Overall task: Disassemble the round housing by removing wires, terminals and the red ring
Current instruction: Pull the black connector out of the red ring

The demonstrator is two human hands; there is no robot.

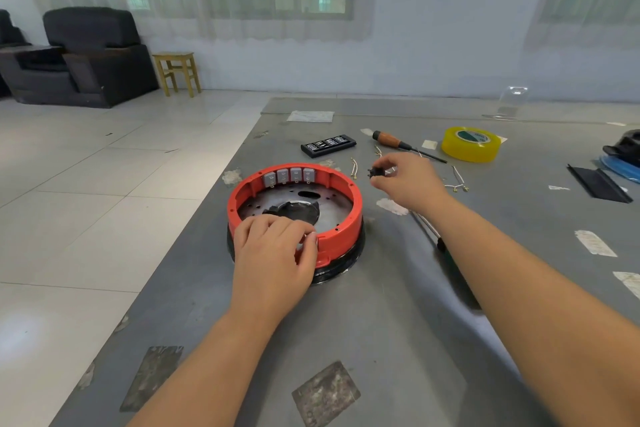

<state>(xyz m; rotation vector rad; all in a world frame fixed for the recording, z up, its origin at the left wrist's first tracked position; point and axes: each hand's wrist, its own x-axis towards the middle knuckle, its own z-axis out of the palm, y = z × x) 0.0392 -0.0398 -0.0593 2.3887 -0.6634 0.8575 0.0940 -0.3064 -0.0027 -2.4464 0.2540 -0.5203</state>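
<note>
Seen from the head camera, a person's two bare hands work over a round housing [294,218] that lies flat near the left edge of a grey, scuffed tabletop [381,322], its open side up. The left hand [273,253] curls over the near rim of the red ring [349,218], fingertips pinching the plastic edge. The right hand [408,184], raised just beyond the housing's right side, pinches a small dark terminal part [378,173] between thumb and fingertips. The one red ring sits on a glossy black base [341,265] and surrounds a dull metal plate with a dark central opening. Four grey rectangular terminal blocks [290,176] stand in a row against the ring's far inner wall. Several short pale wires [459,182] with metal ends lie loose on the tabletop to the right. Farther back lie one wooden-handled screwdriver [398,143], its shaft pointing right, one black bit case [328,145] and one roll of yellow tape [471,144].
</note>
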